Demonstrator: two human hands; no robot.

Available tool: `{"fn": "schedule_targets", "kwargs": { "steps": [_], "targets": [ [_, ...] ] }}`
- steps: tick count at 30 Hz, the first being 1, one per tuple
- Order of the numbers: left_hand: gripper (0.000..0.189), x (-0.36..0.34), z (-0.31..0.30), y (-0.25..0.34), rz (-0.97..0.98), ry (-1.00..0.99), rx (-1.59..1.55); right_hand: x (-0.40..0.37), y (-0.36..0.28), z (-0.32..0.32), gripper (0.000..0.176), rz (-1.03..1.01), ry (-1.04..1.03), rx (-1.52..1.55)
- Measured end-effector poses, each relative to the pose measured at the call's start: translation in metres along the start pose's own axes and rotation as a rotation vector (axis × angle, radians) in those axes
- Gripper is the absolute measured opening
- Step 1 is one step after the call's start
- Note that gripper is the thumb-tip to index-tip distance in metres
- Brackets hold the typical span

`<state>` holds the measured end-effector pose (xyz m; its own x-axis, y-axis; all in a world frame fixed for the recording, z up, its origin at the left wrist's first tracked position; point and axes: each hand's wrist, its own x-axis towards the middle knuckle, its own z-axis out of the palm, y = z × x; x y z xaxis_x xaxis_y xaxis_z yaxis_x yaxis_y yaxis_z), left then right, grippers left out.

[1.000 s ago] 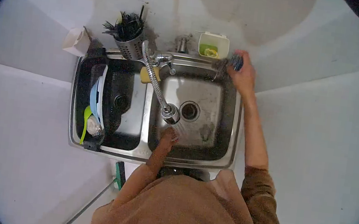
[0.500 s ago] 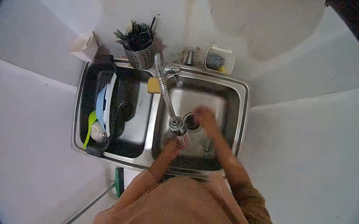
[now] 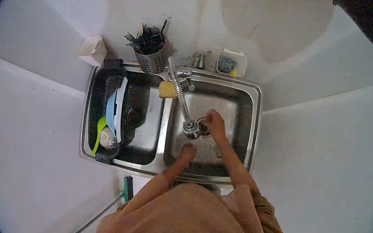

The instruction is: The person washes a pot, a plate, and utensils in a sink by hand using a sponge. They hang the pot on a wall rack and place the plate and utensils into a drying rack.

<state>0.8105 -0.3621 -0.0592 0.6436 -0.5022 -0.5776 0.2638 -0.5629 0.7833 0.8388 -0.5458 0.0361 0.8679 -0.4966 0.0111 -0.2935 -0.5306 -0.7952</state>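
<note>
Head view. Double steel sink (image 3: 253, 125) set in a white desk (image 3: 323, 148). The spray head (image 3: 190, 129) hangs on its coiled hose over the right basin, just beside the drain (image 3: 202, 126), with water running from it.

The right hand (image 3: 215, 124) is beside the spray head, touching or nearly so. Its grip is curled tight, but I cannot tell whether it is closed on the head. The left hand (image 3: 187, 152) is below the stream, fingers loosely bent, nothing seen in it. I cannot tell how far open that grip is.

Risk, as a judgement: the hose is flexible, so a nudge from wet fingers could swing the head and throw water over the rim onto the desk or the brown sleeves. A slippery hold would be the cause.

Spray head: short chrome cylinder, shiny, tilted toward the person, small against the basin.

Around: yellow sponge (image 3: 167, 89) on the divider; utensil holder (image 3: 151, 57) and a small white tub (image 3: 231, 63) behind the sink; pale blue plate (image 3: 111, 109) racked in the left basin.
</note>
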Motion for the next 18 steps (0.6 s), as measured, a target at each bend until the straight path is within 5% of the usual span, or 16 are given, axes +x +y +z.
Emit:
{"fn": "schedule_targets", "kwargs": {
  "steps": [2, 5, 7, 11, 13, 17, 18],
  "targets": [
    [0.017, -0.008, -0.007, 0.009, 0.030, 0.049, 0.129, 0.030, -0.035, -0.006, 0.018, 0.057, 0.040, 0.162],
    [0.014, -0.018, -0.019, 0.016, 0.065, 0.099, 0.226, 0.078, -0.030, 0.010, 0.029, 0.264, -0.197, 0.466],
    [0.013, -0.021, -0.026, 0.012, 0.085, 0.111, 0.242, 0.090, -0.067, 0.007, 0.049, 0.589, -0.217, 0.985],
    [0.010, -0.019, -0.032, 0.002, 0.041, 0.164, 0.029, 0.113, -0.066, 0.011, 0.061, 0.535, -0.316, 0.942],
    [0.016, -0.028, -0.039, -0.003, 0.269, -0.005, -0.913, 0.127, -0.070, 0.004, 0.060, 0.383, -0.348, 0.898],
    [0.019, -0.040, -0.065, 0.029, 0.271, -0.057, -0.608, 0.158, -0.108, -0.039, 0.051, 0.358, -0.411, 0.931],
    [0.018, -0.046, -0.076, 0.048, 0.365, -0.103, -0.184, 0.164, -0.109, -0.054, 0.043, 0.188, -0.535, 0.541]
  ]
}}
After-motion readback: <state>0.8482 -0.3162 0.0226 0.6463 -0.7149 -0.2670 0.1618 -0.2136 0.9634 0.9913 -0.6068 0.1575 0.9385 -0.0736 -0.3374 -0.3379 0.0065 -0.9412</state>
